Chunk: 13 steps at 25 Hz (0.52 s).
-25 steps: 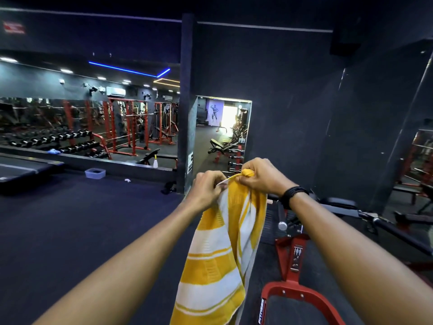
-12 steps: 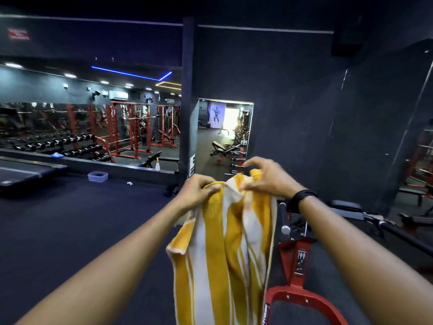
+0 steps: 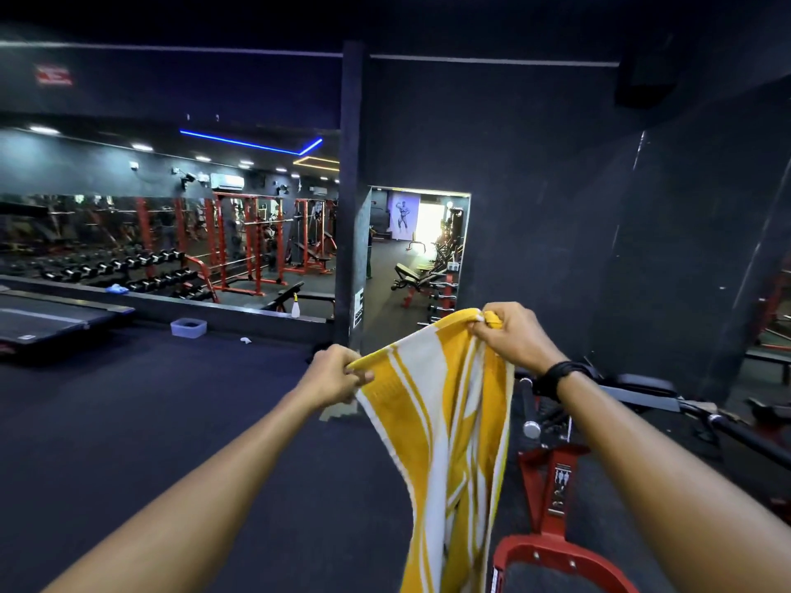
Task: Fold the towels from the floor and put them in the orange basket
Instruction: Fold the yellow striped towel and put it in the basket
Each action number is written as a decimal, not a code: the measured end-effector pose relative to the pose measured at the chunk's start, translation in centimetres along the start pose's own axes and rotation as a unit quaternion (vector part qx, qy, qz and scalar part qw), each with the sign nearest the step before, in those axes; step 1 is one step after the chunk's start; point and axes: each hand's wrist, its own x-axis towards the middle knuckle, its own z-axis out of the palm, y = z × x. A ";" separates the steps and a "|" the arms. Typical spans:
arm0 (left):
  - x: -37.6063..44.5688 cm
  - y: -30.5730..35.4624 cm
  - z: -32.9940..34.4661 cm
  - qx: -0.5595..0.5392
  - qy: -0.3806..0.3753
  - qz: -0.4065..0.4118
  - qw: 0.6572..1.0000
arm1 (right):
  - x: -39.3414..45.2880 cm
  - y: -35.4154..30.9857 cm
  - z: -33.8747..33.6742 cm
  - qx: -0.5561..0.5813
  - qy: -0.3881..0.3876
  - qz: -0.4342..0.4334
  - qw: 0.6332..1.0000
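Towel (image 3: 445, 442), pinched by both hands, leaves frame below.

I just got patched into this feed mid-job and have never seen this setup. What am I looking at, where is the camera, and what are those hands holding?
There is no machine here: a person works with bare hands, and the single camera sits on their head, looking forward and down along both arms. The left hand pinches one top corner of a yellow and white striped towel, and the right hand, with a dark band at the wrist, pinches the other corner higher up. The towel hangs open between them, not yet folded. The place is a dark gym. On the floor lie a small pale tub and a white scrap; a spray bottle stands by the mirror. A red machine frame sits below the right arm. The orange basket is not in view.
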 end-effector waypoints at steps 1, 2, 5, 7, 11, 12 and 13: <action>-0.2 0.2 0.0 -0.113 -0.013 -0.031 0.993 | 0.1 0.4 0.1 -0.007 0.004 0.018 1.000; -0.4 1.1 0.2 -0.226 -0.031 -0.055 0.972 | 0.2 0.7 0.4 -0.005 0.003 0.046 0.999; 0.0 4.6 1.2 -0.388 -0.011 -0.080 0.918 | 0.0 0.2 2.1 0.099 -0.038 0.127 0.986; 0.3 6.4 2.1 -0.415 0.017 -0.073 0.907 | -0.3 -0.8 3.2 0.182 -0.065 0.127 0.973; 0.7 6.8 4.2 -0.384 0.047 -0.039 0.921 | -0.8 -2.8 4.1 0.281 -0.112 0.110 0.947; 0.9 6.6 4.7 -0.335 0.059 -0.018 0.940 | -0.8 -2.9 4.2 0.281 -0.116 0.105 0.947; 1.0 6.3 5.0 -0.266 0.073 0.010 0.961 | -0.9 -2.9 4.2 0.272 -0.116 0.102 0.950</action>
